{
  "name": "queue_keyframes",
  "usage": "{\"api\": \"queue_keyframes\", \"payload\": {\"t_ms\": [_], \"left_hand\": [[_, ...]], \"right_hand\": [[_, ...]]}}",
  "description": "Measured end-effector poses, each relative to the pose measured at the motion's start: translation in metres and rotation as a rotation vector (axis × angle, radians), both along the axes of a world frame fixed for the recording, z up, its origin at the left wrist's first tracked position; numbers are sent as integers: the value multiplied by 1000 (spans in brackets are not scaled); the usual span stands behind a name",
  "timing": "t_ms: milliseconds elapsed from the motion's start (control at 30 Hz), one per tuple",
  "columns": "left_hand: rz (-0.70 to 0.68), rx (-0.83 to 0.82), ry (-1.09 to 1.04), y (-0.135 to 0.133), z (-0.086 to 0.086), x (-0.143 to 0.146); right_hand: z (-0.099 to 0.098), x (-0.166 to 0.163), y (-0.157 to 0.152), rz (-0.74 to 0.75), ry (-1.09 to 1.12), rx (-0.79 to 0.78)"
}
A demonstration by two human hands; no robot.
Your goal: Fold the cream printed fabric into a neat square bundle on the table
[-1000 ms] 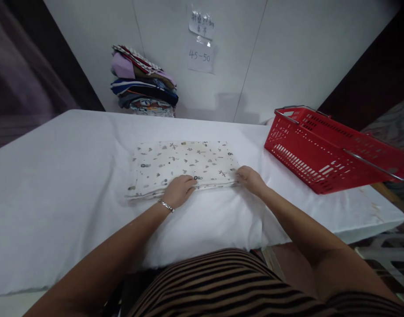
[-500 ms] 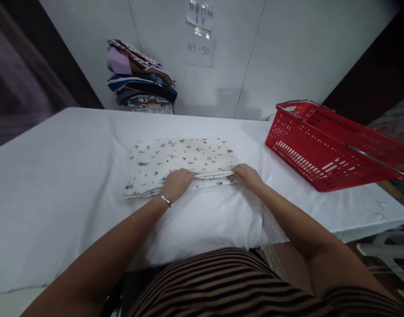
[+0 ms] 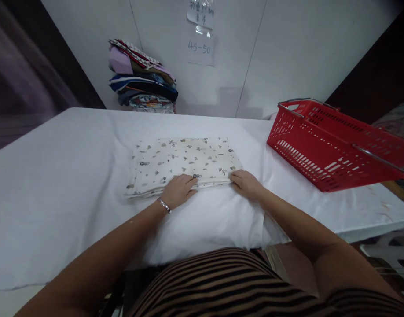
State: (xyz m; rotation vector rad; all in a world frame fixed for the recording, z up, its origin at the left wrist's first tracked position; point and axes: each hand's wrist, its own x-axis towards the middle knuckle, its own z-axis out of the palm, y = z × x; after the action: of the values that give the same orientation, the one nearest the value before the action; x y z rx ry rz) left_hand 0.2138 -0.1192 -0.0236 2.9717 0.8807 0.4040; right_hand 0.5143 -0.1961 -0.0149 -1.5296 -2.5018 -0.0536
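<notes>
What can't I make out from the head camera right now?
All in the head view:
- Patterned cloth: underside hidden by its own top layers.
- Left hand and right hand: palms hidden by the backs of the hands.
- Red basket: right end cut off by the picture's edge.
- Upper sign: top cut off by the top edge.

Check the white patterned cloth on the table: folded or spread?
Folded. The white rectangular patterned cloth shows stacked layers along its near edge, where the left hand and right hand rest.
</notes>
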Motion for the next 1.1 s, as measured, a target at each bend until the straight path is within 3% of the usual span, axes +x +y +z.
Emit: {"api": "queue_keyframes", "payload": {"t_ms": [667,867,1000,1100], "left_hand": [[174,-76,-109,12,7,11],[90,-68,-90,10,5,7],[69,-55,-61,8,6,5],[68,-87,-78,7,8,5]], "right_hand": [[0,5,8,-34,-14,-44],[10,8,19,-154,153,-164],[13,9,21,-150,181,-181],[14,11,18,-69,172,-202]]}}
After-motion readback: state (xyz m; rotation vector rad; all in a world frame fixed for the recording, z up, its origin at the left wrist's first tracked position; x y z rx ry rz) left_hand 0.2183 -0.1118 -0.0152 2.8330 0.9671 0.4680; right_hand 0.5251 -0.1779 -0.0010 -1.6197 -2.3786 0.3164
